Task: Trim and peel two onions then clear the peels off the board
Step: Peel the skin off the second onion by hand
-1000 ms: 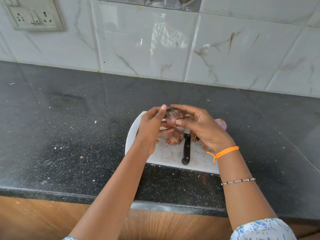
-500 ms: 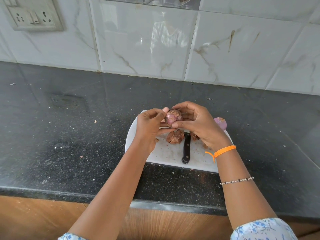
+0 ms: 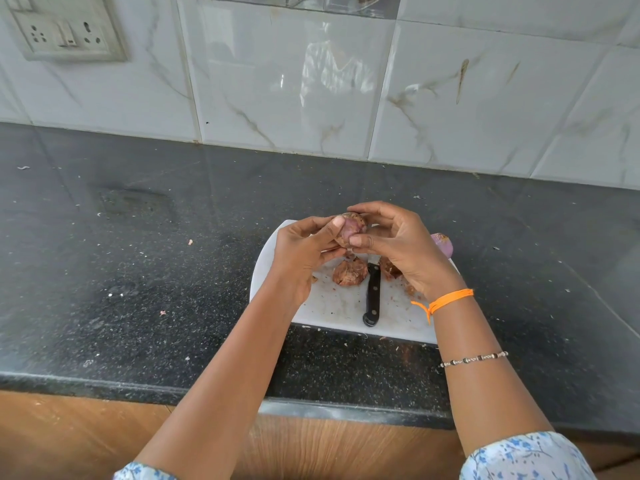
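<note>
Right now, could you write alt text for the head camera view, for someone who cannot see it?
Two hands, left hand and right hand, hold an onion above a white cutting board and peel it. Loose peels, a black-handled knife and a peeled onion lie on the board, on a dark countertop.

You see white board (image 3: pixel 332 306) at centre, flecked with small brown bits. Onion (image 3: pixel 353 228) in your hands: purple flesh, brown papery skin. Second onion (image 3: pixel 443 244) at 3 o'clock of board: pale purple. Peels (image 3: pixel 349 273) on board: brown. Knife handle (image 3: pixel 373 299): black. Your right wrist: orange thread (image 3: pixel 450 299), then beaded bracelet (image 3: pixel 474 359), silver and dark. Sleeves (image 3: pixel 526 459): white, blue floral print. Counter (image 3: pixel 138 271): black, white speckle. Wall tiles (image 3: pixel 277 81) at 12 o'clock: white marble, brown veins. Cabinet front (image 3: pixel 69 438) at 6 o'clock: orange-brown wood grain.
</note>
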